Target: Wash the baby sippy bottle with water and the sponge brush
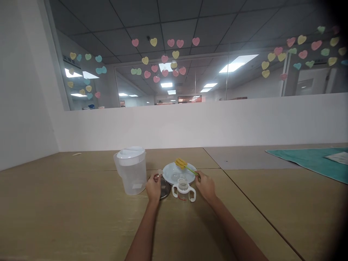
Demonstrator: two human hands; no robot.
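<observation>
My right hand (206,185) is closed on the green handle of a brush with a yellow head (181,163), held over a white bowl (168,174). Pinched in the fingers of my left hand (153,186) is a small, pale, translucent piece (160,172). Below and beside that hand, a dark round dish (165,189) rests on the table. A clear bottle (183,185) with two white handles stands upright, uncapped, in front of the bowl, between my hands.
A translucent white pitcher with a lid (133,174) stands left of my left hand. Far right on the table (81,210) lies a teal cloth (307,159) with a pale item on it. Behind rises a low white wall (190,127) below glass.
</observation>
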